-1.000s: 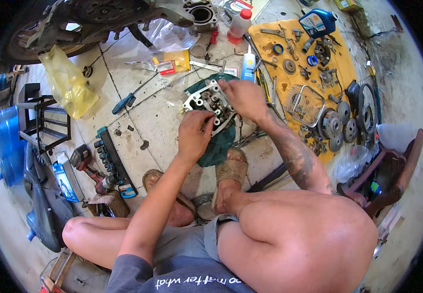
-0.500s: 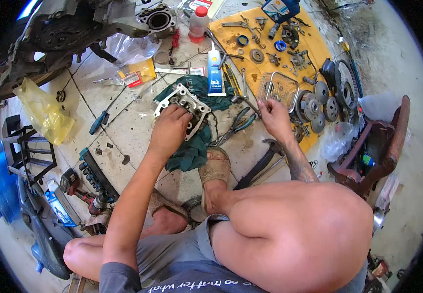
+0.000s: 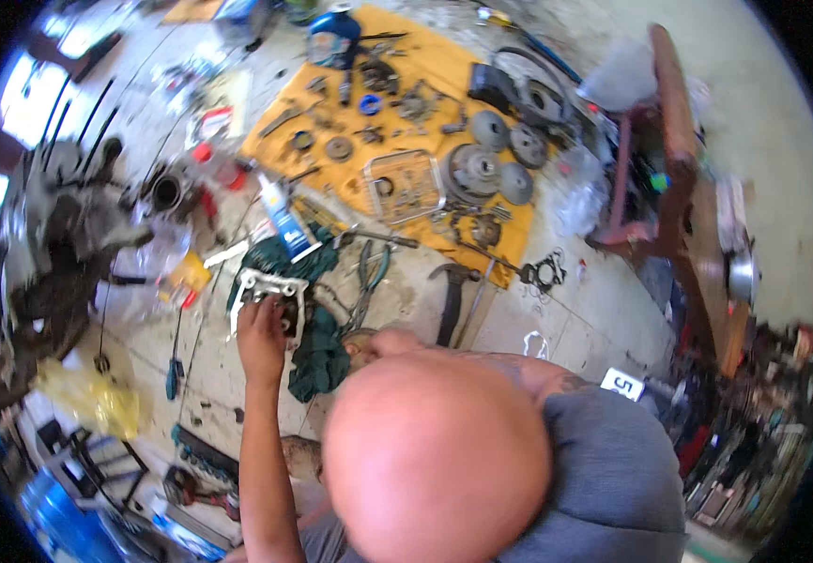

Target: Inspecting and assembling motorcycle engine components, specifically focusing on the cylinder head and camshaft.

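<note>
My left hand [image 3: 264, 328] rests on a metal cylinder head [image 3: 291, 310], its fingers bent over the top and into it. The cylinder head lies on a dark green cloth [image 3: 319, 361]. My right hand [image 3: 388, 345] is low beside the cloth, blurred and mostly hidden behind my raised knee. Pliers [image 3: 366, 281] and a hammer [image 3: 449, 296] lie on the floor just beyond it, and a white-and-blue tube [image 3: 289, 220] lies at the cloth's far edge.
A yellow mat [image 3: 322, 169] holds several parts, a wire basket and pulleys. A motorcycle assembly [image 3: 31, 272] stands at left, with a yellow bag [image 3: 97, 394] below it. A reddish frame [image 3: 669, 150] and piled tools [image 3: 744, 432] are at right; a drill [image 3: 186, 483] lies lower left.
The view has swung to the right, bringing more floor into sight. My right hand has left the cylinder head and dropped behind my knee; my left hand stays on the part.
</note>
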Available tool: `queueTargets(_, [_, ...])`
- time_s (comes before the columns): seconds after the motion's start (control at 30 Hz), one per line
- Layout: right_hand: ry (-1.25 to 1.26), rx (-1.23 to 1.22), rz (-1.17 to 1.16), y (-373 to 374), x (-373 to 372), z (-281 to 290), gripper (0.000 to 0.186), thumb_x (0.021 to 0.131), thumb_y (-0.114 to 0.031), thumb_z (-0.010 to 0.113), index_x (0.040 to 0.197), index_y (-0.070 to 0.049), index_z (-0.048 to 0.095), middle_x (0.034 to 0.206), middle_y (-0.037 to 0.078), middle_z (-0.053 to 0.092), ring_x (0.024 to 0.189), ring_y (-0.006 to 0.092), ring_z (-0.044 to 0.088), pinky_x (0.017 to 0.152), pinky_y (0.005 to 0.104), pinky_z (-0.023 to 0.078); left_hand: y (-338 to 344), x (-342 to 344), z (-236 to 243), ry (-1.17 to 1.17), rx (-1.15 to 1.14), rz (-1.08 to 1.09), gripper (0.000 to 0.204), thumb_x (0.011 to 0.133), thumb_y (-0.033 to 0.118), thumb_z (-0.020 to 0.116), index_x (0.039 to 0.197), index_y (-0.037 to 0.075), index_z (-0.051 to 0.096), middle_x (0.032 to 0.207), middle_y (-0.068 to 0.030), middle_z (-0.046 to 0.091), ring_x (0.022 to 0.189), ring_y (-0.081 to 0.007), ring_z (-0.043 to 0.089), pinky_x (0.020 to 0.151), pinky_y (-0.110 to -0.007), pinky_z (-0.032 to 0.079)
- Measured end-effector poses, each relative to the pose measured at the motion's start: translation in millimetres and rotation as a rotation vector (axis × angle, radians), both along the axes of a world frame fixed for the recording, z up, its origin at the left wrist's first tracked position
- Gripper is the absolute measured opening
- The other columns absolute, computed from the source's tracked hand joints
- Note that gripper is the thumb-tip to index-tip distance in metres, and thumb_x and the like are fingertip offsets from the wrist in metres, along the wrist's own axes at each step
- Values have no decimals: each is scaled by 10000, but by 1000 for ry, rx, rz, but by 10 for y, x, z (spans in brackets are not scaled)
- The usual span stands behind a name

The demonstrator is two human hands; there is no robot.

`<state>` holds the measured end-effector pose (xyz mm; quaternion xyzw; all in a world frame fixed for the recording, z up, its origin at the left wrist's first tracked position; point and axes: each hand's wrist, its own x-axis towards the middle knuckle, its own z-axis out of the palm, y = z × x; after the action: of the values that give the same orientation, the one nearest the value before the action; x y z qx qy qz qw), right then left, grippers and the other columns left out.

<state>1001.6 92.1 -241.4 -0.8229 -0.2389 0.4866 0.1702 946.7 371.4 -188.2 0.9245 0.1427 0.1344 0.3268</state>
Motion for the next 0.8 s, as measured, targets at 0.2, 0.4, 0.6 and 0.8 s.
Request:
queueTargets(0.2, [-103,269,28,234,-162,62,270,927,-301,636,994,-43,675,877,183,688,862,420,671,759,527,526,-10,-39,-69,167,-161,-67,353,943,-38,625,1290,22,634,1034,-168,677,977,-356,648,870,-439,522])
queueTargets(0.4, [-31,306,-198,-124,-214,151,274,932,-307,639,1005,-54,714,979,195,713,940,404,680,830,521,537,-14,30,53,225,122,-41,154,978,150,667,999,-2,671,963,-188,641,941,-421,595,820,-521,482])
queueTargets(0.6, [-483,-119,-676,-1311,542,163,300,928,-266,583,1020,-46,767,961,197,745,945,392,722,834,493,582,65,67,93,278,279,-132,202,993,163,635,886,-8,646,925,-213,635,893,-430,608,774,-527,482])
queueTargets(0.8, [96,-168,-923,-2293,1095,-320,309,854,-250,747,842,60,753,783,182,753,607,272,730,589,398,597,12,143,17,201,324,-251,192,975,133,629,835,2,643,908,-184,641,912,-408,620,792,-513,496])
